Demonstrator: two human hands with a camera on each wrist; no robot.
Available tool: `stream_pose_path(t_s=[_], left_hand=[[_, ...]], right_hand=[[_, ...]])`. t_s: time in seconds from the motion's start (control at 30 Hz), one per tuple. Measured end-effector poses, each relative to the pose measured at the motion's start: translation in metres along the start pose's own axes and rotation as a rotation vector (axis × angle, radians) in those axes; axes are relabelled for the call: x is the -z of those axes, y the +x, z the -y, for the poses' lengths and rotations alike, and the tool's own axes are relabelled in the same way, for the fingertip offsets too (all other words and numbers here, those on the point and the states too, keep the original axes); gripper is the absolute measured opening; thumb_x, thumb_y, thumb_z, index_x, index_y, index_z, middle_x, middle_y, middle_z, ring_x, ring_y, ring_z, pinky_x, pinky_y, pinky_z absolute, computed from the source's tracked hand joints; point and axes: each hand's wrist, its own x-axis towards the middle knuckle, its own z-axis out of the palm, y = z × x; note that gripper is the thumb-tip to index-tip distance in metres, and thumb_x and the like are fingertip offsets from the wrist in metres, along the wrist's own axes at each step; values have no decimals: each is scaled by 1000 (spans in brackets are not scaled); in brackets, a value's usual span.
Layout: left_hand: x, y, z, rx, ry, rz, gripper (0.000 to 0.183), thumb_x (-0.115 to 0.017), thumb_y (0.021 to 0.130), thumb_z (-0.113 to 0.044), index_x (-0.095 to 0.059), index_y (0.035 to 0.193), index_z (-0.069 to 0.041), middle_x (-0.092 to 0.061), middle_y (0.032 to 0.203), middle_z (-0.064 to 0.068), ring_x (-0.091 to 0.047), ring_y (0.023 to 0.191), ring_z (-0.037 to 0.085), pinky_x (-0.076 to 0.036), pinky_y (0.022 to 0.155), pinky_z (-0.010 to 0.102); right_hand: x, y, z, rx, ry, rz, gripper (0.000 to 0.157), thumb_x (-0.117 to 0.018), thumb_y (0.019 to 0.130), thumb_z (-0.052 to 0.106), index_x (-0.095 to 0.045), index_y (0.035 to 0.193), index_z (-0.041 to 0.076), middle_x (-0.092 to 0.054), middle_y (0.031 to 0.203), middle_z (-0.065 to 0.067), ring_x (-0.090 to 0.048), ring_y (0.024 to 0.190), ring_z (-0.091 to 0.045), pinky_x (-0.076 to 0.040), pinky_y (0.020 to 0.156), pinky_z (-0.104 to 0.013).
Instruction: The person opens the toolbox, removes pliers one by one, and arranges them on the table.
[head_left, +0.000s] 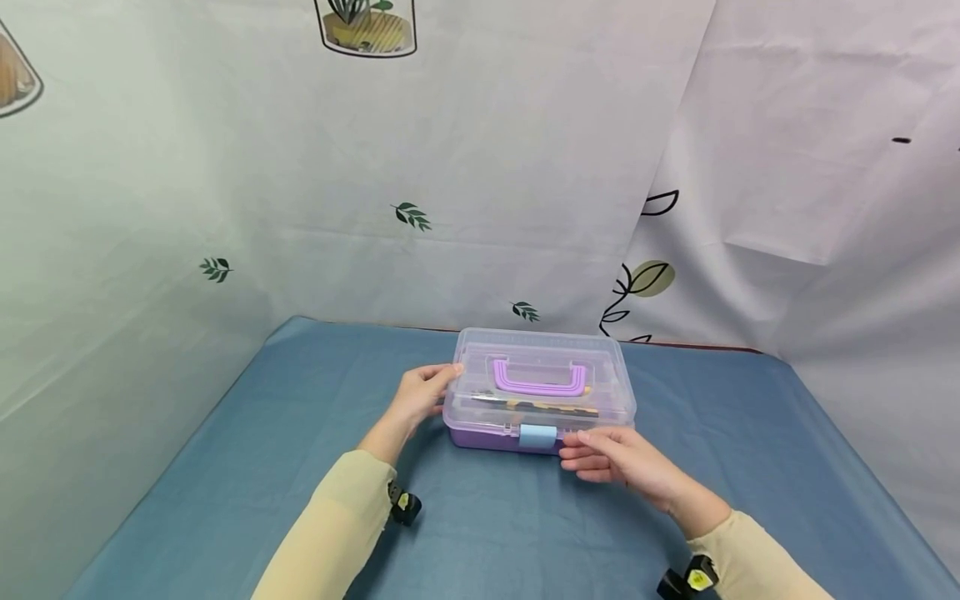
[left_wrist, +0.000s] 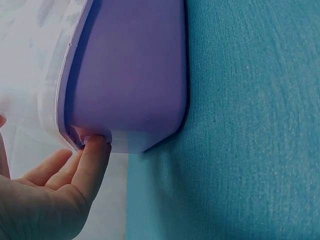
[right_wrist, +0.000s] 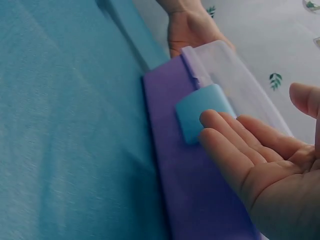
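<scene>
Pointing leftward, the right hand (head_left: 621, 457) sits by the latch (head_left: 537, 437).

the blue-covered desk (head_left: 465, 533) carries a clear-lidded purple box (head_left: 483, 439), which sits to the right of the left fingers (left_wrist: 91, 165) and just beyond the right fingers (right_wrist: 227, 154).

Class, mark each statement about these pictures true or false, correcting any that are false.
1. The lid is down on the box. True.
2. The latch is yellow. False: it is light blue.
3. The left hand is at the latch. False: it holds the box's left end.
4. A yellow-and-black thing shows through the lid. True.
5. The handle is purple. True.
6. The right hand grips the handle. False: it is beside the latch.
</scene>
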Motion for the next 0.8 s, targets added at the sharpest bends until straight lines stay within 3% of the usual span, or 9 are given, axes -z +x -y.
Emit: stream_pose_path(t_s=[0.4,0.6,0.8], left_hand=[[0,-2,-2,0,4,4,60,-67,83,-47,-59,127,-7,-61,125,16,-63,106,28,-57,79,35],[1,-2,-1,10,15,2,62,-66,83,-49,-58,128,-8,-60,127,15,-62,107,28,-57,81,36],[1,-3,0,2,20,5,64,-66,83,-50,-57,130,-7,-59,128,16,-62,108,28,-56,83,37]], right_hand=[[-10,9,-11,-132,238,-8,72,-42,99,45,-32,140,-13,-53,133,-25,-62,111,-20,-50,96,-38],[-15,13,-19,-163,307,-25,80,-43,97,48,-25,141,-16,-46,138,-30,-60,115,-24,-50,96,-37],[-21,18,-25,-187,352,-83,82,-47,95,49,-25,139,-17,-48,135,-30,-61,112,-23,-51,95,-37]])
